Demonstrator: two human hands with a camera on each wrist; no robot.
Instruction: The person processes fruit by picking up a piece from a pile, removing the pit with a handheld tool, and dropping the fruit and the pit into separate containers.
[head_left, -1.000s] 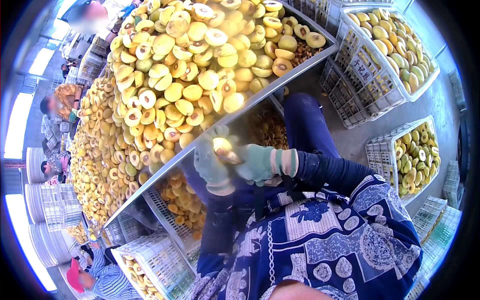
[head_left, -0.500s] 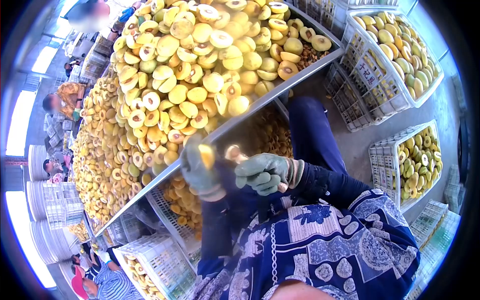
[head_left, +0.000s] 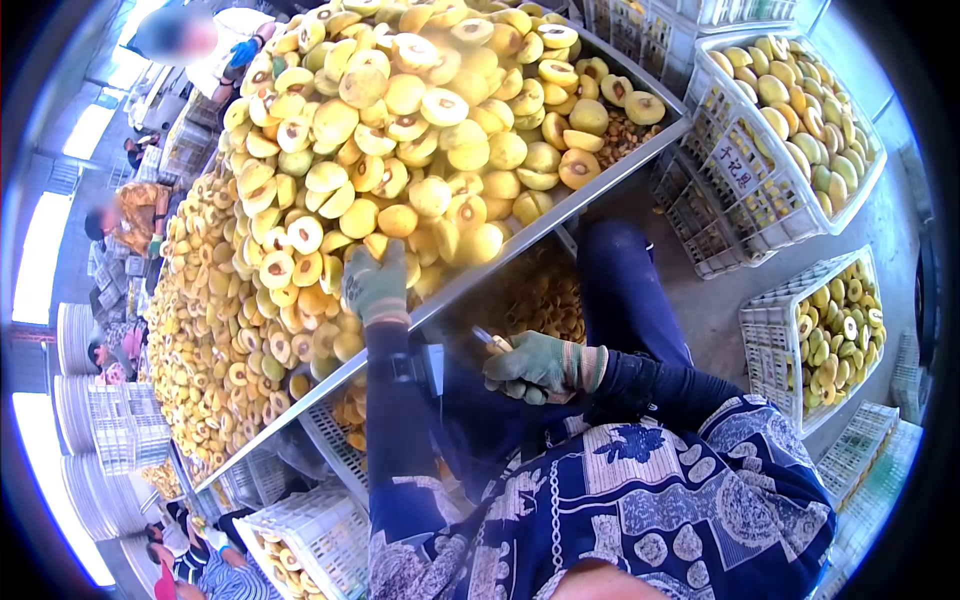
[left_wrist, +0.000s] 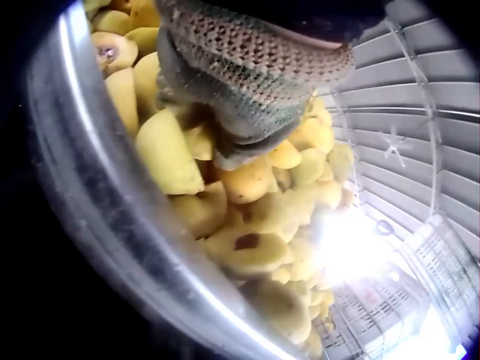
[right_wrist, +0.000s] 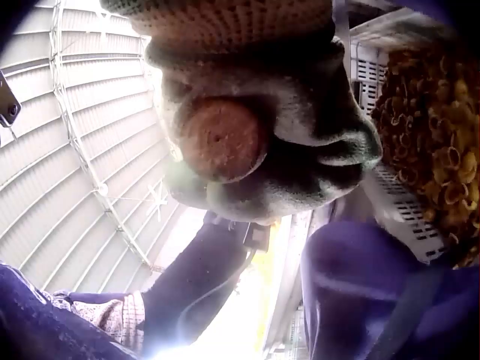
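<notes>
In the head view my gloved left hand [head_left: 377, 287] reaches over the metal rim [head_left: 560, 210] onto a heap of halved yellow peaches [head_left: 330, 120]. Its fingertips are among the fruit in the left wrist view, partly hidden behind the glove [left_wrist: 232, 97], so I cannot tell whether they grip a half. On the near side of the rim, my gloved right hand [head_left: 540, 365] holds a wooden-handled pitting tool [head_left: 492, 340], its metal end pointing towards the heap. The round butt of the handle [right_wrist: 223, 140] shows beneath the curled fingers in the right wrist view.
Below the rim, a crate holds brown-yellow scraps [right_wrist: 435, 142]. White crates of peaches [head_left: 790, 195] stand at the right, with another crate [head_left: 325, 540] at lower left. Other people work along the far left, near stacked white basins [head_left: 80, 410].
Both hands were together at a peach half. My left hand moved away with a yellow piece, then forward over the rim to the heap. The right hand kept the tool near my lap.
</notes>
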